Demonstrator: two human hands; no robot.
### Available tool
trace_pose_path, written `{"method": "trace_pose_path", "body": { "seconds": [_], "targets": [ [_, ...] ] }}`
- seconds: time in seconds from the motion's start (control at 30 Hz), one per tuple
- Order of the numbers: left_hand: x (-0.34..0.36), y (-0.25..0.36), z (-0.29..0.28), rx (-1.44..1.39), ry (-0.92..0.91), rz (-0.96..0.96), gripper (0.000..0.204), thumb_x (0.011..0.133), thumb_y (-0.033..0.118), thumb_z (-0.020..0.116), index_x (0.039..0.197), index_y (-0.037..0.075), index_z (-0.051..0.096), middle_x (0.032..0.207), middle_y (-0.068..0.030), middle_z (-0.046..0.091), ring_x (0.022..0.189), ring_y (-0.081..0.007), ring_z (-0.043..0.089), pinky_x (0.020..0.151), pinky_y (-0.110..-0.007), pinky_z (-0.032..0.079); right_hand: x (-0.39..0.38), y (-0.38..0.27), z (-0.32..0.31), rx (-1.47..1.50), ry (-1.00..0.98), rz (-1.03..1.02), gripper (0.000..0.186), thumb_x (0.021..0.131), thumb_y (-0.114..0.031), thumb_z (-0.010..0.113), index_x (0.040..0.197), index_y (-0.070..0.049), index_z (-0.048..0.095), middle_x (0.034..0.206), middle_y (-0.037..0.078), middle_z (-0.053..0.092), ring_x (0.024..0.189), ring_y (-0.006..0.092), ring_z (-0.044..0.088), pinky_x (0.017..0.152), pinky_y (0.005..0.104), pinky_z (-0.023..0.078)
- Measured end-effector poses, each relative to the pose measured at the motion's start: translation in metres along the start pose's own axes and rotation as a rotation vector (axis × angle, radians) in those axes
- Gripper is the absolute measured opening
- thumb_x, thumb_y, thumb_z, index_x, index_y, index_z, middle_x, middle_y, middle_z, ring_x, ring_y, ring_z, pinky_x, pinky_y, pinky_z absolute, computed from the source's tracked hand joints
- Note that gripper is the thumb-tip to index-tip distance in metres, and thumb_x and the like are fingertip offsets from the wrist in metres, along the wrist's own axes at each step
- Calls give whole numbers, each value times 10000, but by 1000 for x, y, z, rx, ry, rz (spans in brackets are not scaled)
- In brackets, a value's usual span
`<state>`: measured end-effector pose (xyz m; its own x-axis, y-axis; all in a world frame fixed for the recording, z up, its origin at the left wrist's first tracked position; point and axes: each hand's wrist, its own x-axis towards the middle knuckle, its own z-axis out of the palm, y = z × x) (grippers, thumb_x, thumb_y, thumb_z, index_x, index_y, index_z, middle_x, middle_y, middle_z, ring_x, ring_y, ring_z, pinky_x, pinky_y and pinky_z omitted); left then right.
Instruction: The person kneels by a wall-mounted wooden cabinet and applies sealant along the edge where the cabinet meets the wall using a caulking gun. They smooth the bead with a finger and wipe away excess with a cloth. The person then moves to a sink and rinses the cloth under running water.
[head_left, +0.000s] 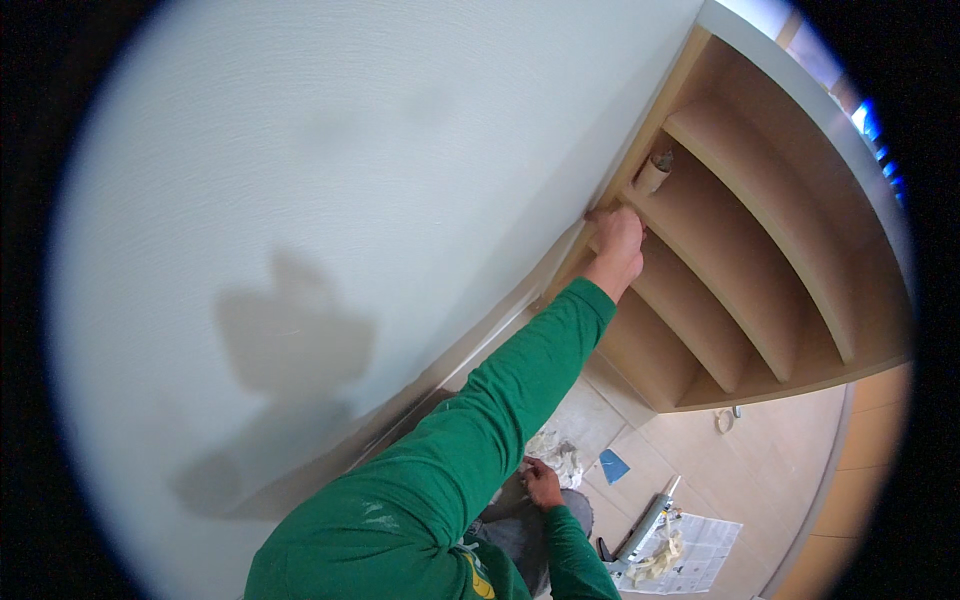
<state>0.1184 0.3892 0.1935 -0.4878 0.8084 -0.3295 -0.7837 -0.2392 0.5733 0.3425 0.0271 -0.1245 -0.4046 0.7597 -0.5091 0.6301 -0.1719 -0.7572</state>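
Observation:
My left hand point(617, 240) reaches up and away, closed, against the front edge of the wooden shelf unit point(690, 255) where it meets the white wall point(380, 150). Its fingertips are turned from view, so anything in them is hidden. Just above it, a pale roll point(655, 173) with something crumpled at its end rests on a shelf. Low down by my grey-trousered knee, my right hand point(543, 483) is held with curled fingers. What it may hold is too small to make out. Crumpled whitish material point(562, 458) lies beyond it.
A caulking gun point(648, 525) lies on the tiled floor beside a printed paper sheet point(710, 548) bearing smeared, crumpled scraps point(660, 556). Further off are a blue flat piece point(614, 466) and a tape ring point(724, 420). A baseboard point(470, 362) runs along the wall's foot.

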Motion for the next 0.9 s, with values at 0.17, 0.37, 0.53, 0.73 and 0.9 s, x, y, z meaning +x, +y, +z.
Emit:
{"method": "trace_pose_path", "body": {
  "seconds": [0.17, 0.37, 0.53, 0.73, 0.9],
  "targets": [
    [0, 4, 9, 51, 19, -8, 179, 917, 76, 489, 1080, 29, 548, 840, -69, 590, 694, -160, 540, 597, -324, 449, 2, 15, 4, 21, 23, -41, 432, 910, -99, 570, 1334, -44, 635, 848, 67, 716, 702, 134, 634, 666, 304, 525],
    [-28, 38, 29, 139, -86, 107, 485, 941, 94, 483, 1396, -25, 369, 861, -54, 568, 704, -144, 512, 627, -320, 447, -2, 3, 3, -1, 8, -11, 430, 909, -98, 559, 1327, -37, 638, 839, 70, 719, 698, 134, 636, 661, 304, 526],
    [-108, 20, 7, 81, -294, 166, 831, 1022, 126, 466, 1612, 69, -117, 967, -48, 553, 761, -132, 496, 692, -315, 470, -2, -7, -4, 20, 20, 13, 427, 903, -113, 558, 1312, -28, 646, 846, 76, 722, 714, 150, 642, 688, 314, 529],
    [-33, -125, -180, 280, 52, -98, 727, 1006, 93, 437, 1629, 174, 70, 1091, -61, 522, 823, -146, 498, 796, -312, 480, -4, -5, 0, 86, 33, 18, 424, 902, -121, 556, 1306, -39, 656, 859, 72, 714, 751, 154, 636, 719, 313, 516],
    [72, -171, -328, 141, 77, -266, 676, 981, 96, 467, 1588, 202, 189, 931, -47, 535, 762, -163, 529, 639, -323, 460, -2, -36, 5, 180, -78, 31, 403, 933, -130, 552, 1319, -97, 663, 1026, 146, 739, 960, 233, 695, 891, 346, 530]
  ]
}}
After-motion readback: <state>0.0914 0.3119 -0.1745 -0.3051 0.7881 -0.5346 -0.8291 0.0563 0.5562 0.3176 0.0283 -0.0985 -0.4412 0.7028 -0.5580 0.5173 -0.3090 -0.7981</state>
